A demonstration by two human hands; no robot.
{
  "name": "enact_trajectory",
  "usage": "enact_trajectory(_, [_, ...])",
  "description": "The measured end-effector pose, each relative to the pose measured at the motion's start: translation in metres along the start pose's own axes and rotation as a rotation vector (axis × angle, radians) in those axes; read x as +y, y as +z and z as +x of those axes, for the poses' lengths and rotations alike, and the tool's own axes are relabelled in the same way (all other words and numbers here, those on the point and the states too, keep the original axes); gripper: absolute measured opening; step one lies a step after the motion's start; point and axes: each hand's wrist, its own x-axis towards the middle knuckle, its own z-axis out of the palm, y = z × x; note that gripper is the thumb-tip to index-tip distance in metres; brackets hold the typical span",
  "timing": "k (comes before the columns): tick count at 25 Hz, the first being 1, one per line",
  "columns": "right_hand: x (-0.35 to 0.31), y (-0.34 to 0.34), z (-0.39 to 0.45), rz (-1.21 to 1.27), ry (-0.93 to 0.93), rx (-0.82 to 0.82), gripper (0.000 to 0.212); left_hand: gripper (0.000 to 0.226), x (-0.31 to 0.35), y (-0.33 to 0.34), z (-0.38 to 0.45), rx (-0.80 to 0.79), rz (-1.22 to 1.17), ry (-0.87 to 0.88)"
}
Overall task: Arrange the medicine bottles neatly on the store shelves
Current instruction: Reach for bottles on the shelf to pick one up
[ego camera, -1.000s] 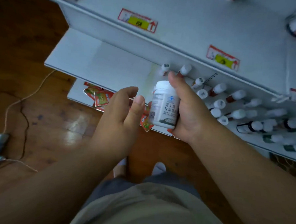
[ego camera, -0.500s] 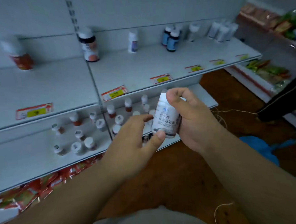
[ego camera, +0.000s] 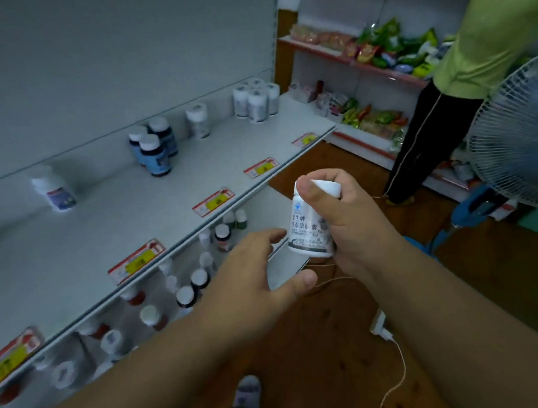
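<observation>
A white plastic medicine bottle with a white screw cap and a printed label is held upright in mid-air in front of the shelving, its long axis close to vertical with the cap uppermost and tipped slightly back. The right hand is wrapped round it from the right side, thumb pressed across the neck just under the cap and the other fingers curled behind the body. The left hand hovers just beside and below the bottle, fingers and thumb spread loosely and gripping nothing; whether a fingertip brushes the bottle's base I cannot tell. The likely destination, the grey metal upper shelf with its red and yellow price tags, lies up and to the left of both hands, so the bottle must travel leftward and forward across the shelf lip, and the right hand already carries it. A cluster of matching white bottles stands at the far right end of that shelf, with dark blue bottles further left. Below, the lower shelf carries many small bottles. A person in a green top stands beyond.
</observation>
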Motion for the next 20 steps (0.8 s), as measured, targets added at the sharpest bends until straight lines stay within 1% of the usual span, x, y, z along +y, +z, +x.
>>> enact_trajectory(2, [-0.011,-0.023,0.027,-0.026,-0.007,0.077,0.07,0.079,0.008,0.004,0.047,-0.061,-0.027,0.014])
enact_trajectory(5, [-0.026,-0.064,0.071,-0.065,-0.019,0.157,0.062,0.072,0.029,0.019,0.116,-0.106,-0.073,0.051])
enact_trajectory(7, [-0.029,-0.093,0.102,-0.057,-0.038,0.17,0.055,0.064,0.039,0.034,0.16,-0.138,-0.087,0.074])
enact_trajectory(9, [-0.029,-0.113,0.132,-0.059,-0.032,0.159,0.045,0.062,0.043,0.045,0.195,-0.141,-0.078,0.077])
enact_trajectory(10, [-0.029,-0.129,0.152,-0.067,-0.036,0.145,0.043,0.061,0.046,0.056,0.219,-0.13,-0.088,0.076])
enact_trajectory(12, [-0.033,-0.155,0.196,-0.101,-0.036,0.059,0.042,0.063,0.05,0.071,0.262,-0.043,-0.079,0.046])
enact_trajectory(14, [-0.041,-0.169,0.23,-0.157,-0.006,-0.007,0.042,0.07,0.054,0.076,0.29,0.012,-0.008,-0.033])
enact_trajectory(17, [-0.05,-0.169,0.278,-0.211,-0.002,-0.115,0.04,0.08,0.044,0.067,0.312,0.125,0.129,-0.166])
enact_trajectory(19, [-0.054,-0.153,0.309,-0.257,-0.012,-0.197,0.041,0.088,0.025,0.054,0.326,0.195,0.228,-0.254])
enact_trajectory(20, [-0.055,-0.142,0.326,-0.315,-0.047,-0.237,0.043,0.093,0.013,0.045,0.333,0.218,0.274,-0.304])
